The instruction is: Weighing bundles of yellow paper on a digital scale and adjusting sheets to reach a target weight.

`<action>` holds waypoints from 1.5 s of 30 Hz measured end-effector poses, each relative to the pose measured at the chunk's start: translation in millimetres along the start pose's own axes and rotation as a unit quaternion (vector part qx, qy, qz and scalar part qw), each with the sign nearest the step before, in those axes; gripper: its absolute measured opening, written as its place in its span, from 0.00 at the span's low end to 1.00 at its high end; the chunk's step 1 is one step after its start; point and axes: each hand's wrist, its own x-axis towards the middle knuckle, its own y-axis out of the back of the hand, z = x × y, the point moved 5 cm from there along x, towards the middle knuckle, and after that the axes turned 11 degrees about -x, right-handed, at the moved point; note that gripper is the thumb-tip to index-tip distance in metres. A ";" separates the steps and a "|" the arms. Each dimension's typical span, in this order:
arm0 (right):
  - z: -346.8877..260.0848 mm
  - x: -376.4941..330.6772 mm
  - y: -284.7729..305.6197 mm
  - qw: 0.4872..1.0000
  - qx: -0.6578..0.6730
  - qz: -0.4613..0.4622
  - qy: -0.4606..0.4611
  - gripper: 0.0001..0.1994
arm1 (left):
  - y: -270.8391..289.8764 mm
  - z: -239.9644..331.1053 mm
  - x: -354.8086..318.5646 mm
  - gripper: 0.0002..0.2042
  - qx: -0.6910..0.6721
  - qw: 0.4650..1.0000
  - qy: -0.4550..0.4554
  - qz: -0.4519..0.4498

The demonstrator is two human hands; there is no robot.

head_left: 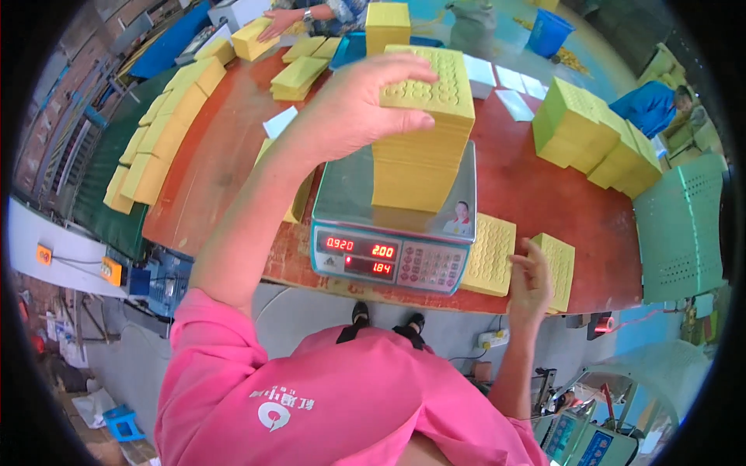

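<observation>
A tall stack of yellow embossed paper sheets (420, 167) stands on the digital scale (388, 256), whose red display is lit. My left hand (361, 105) is at the upper left corner of this stack, thumb and fingers spread apart; whether it presses on the paper I cannot tell. To the right of the scale lie two lower yellow stacks, one beside the scale (489, 256) and another (558, 272) at the table's front edge. Over the gap between them, my right hand (532, 287) is open with loosely bent fingers, close to both stacks.
Rows of yellow stacks stand at the left (167, 120) and right (594, 132) of the red table (559, 210). White sheets (514, 105) lie behind the scale. Across the table, a co-worker's hand (276, 23) touches a yellow stack. A green perforated chair (680, 225) adjoins the right edge.
</observation>
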 end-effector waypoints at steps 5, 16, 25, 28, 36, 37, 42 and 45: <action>-30.8 -19.8 -29.6 0.999 0.014 -0.025 -0.014 0.16 | -9.7 -35.9 8.7 0.23 0.022 0.996 0.053 -0.069; -27.6 -50.2 -41.3 0.990 0.086 -0.025 -0.107 0.15 | -1.3 -47.2 16.3 0.17 -0.017 0.991 0.092 -0.091; -27.3 -51.6 -54.5 0.979 0.159 -0.053 -0.116 0.14 | 1.5 -45.4 18.5 0.11 -0.019 0.989 0.119 -0.083; -26.6 -51.1 -56.5 0.977 0.169 -0.056 -0.121 0.14 | 0.4 -46.6 20.4 0.10 -0.033 0.988 0.136 -0.072; -47.0 -46.9 -45.1 0.957 0.233 -0.095 -0.142 0.12 | -2.4 -14.0 9.7 0.04 0.094 0.995 -0.033 0.007; -47.7 -45.7 -38.0 0.959 0.228 -0.078 -0.151 0.12 | -9.3 4.5 9.4 0.03 0.130 0.984 -0.116 0.029; -62.2 -35.8 -30.9 0.846 0.494 -0.125 -0.157 0.20 | -58.8 94.9 -39.7 0.03 0.175 0.948 -0.257 -0.074; -76.3 -34.9 -16.7 0.667 0.698 -0.175 -0.194 0.22 | -100.4 115.2 -78.5 0.05 0.134 0.923 -0.311 -0.181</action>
